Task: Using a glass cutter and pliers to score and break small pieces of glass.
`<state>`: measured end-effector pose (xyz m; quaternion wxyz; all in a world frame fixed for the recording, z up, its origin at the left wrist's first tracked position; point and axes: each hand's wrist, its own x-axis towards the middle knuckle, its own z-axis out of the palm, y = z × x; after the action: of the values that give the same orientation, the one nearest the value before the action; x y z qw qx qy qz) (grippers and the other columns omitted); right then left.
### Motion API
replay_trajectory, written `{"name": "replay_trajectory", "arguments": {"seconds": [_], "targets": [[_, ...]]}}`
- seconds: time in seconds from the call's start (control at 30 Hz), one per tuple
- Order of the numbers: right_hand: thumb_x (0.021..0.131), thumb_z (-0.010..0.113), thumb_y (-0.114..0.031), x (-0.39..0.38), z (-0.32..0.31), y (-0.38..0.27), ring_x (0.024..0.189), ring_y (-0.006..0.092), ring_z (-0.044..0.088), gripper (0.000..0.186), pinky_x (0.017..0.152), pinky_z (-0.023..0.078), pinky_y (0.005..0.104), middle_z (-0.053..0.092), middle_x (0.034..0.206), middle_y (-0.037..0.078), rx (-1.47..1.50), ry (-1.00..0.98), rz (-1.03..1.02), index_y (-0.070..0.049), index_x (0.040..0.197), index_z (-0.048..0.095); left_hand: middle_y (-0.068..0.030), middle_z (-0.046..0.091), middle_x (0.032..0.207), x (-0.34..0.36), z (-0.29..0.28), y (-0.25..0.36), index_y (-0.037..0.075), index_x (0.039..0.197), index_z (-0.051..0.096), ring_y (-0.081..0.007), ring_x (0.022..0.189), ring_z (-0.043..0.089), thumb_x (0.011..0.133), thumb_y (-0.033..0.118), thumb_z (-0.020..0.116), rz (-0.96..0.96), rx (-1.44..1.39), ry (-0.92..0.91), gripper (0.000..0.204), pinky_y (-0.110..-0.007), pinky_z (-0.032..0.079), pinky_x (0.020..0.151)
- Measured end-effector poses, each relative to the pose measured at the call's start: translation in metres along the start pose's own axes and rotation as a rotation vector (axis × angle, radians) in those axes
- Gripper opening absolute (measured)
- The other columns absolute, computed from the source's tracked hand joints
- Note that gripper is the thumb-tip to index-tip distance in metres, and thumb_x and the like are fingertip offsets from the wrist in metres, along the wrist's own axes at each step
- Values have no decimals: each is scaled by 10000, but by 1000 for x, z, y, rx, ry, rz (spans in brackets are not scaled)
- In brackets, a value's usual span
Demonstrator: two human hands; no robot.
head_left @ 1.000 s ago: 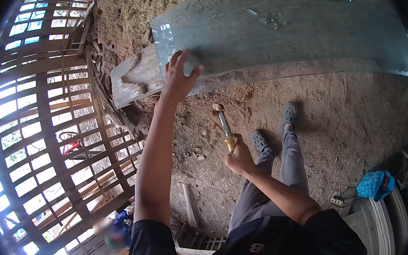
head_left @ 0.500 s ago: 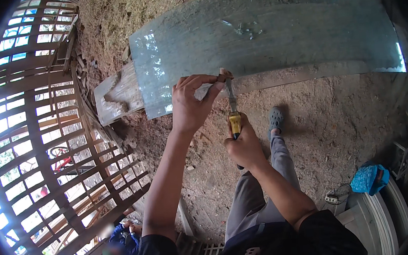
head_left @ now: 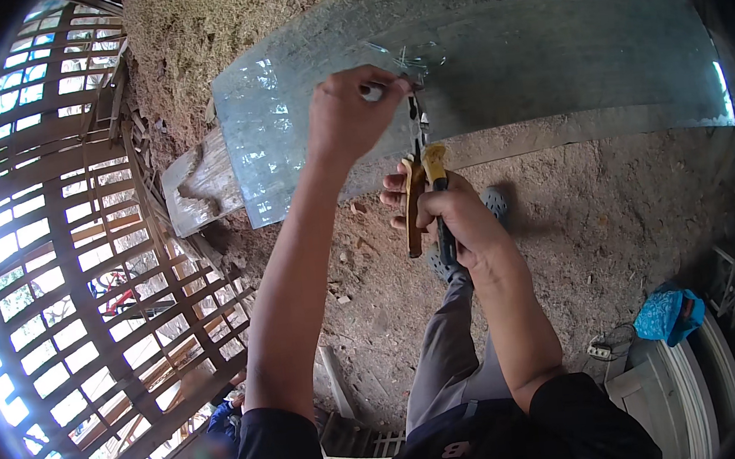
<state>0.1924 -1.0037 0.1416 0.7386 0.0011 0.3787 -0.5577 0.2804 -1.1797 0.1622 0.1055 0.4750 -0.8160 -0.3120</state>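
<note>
A pair of pliers [head_left: 414, 195] with yellow and black handles lies in my right hand [head_left: 472, 220], which is closed around them. The handles are spread apart and the jaws point away from me, over the near part of a glass sheet [head_left: 545, 57]. Just beyond the jaw tips, my left hand [head_left: 344, 113] pinches a small brown piece [head_left: 408, 83], mostly covered by the fingertips. Whether the jaws touch that piece I cannot tell. Bright crack-like marks [head_left: 400, 56] show on the glass beyond my left fingers.
Under the glass's left end a worn plank [head_left: 206, 178] sticks out. Bare earth [head_left: 593, 210] with shavings surrounds it. A slatted wooden wall [head_left: 81, 254] stands at left, with a person [head_left: 223, 421] at lower left. At lower right are a blue cap [head_left: 668, 317], a power socket [head_left: 599, 351] and pale panels [head_left: 661, 387].
Both hands have moved away from me, farther over the glass. The pliers' handles have spread apart in my right hand. My left hand still pinches the small piece.
</note>
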Motion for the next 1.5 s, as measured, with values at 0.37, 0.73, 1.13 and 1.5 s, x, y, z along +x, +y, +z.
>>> {"name": "replay_trajectory", "arguments": {"seconds": [0.37,0.73,1.13,1.5], "targets": [[800,567,58,-80,-6,51,1003,141,576,594,818,470,286,579,1162,69,-285,-190,260,-41,1384,537,-61,776,920,-118,-58,-62,62,1052,809,-153,864,703,912,308,820,-289,-130,-4,283,-323,529,774],[768,549,48,-59,4,145,1102,182,564,562,990,431,289,571,1159,70,-612,-216,163,-52,1322,535,-94,755,940,-193,-37,-120,65,1019,813,-226,856,717,892,213,820,-217,-66,180,195,-366,557,775],[758,532,154,3,25,204,1097,158,554,543,1029,424,298,545,1136,49,-723,-10,46,-29,1268,493,-93,733,851,-187,-25,-139,48,971,814,-217,797,691,877,213,820,-323,-125,333,190,-358,531,747],[758,531,155,6,45,201,1055,164,539,532,968,431,302,520,1092,57,-734,72,14,-39,1251,478,-99,733,852,-185,-26,-147,32,945,809,-211,802,698,881,219,820,-325,-166,349,199,-361,534,763]]}}
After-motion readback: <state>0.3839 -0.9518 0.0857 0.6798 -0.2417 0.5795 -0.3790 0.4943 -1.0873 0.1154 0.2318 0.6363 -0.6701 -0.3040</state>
